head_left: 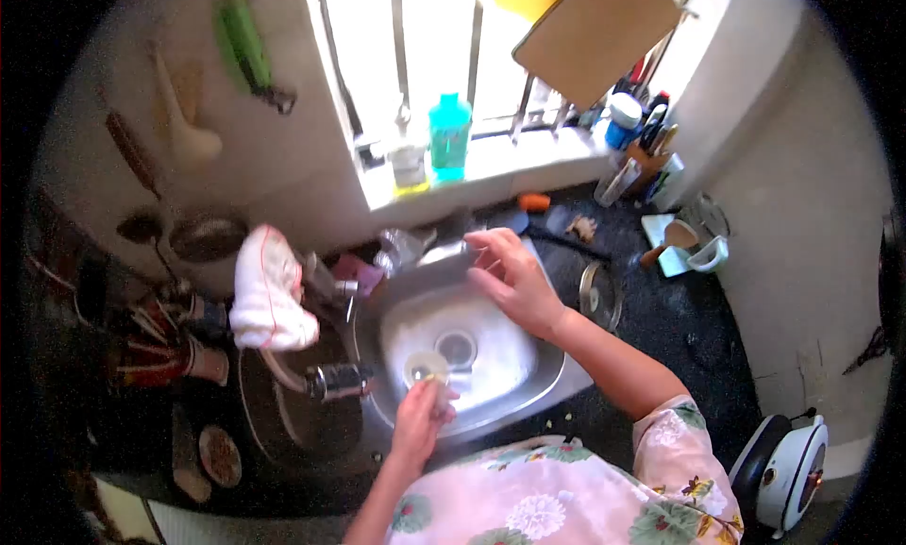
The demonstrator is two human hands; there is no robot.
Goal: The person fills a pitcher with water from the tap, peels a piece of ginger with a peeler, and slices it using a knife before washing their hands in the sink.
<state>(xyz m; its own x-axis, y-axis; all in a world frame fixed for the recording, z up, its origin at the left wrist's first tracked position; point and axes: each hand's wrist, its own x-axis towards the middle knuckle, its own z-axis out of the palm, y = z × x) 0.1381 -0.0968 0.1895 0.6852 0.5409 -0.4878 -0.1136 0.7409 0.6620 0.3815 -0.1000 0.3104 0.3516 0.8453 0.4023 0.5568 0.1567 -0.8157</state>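
Note:
My left hand (422, 427) is closed on a small pale round dish (427, 365), held over the front left part of the steel sink (514, 361). The dish is blurred, so whether it is a bowl, a cup or a lid I cannot tell. Above the sink's back right corner, my right hand (517, 283) has its fingers apart and nothing visible in them. The drain (456, 349) shows in the bottom of the basin. To the left, the faucet (340, 382) points toward the basin, with a white cloth (271, 295) draped over its neck.
A second basin (293, 422) lies to the left. On the windowsill stand a green bottle (450, 134) and a clear bottle with yellow liquid (409, 163). A round glass lid (600, 297) and a knife (566, 243) lie on the dark counter. A white appliance (791, 474) stands at right.

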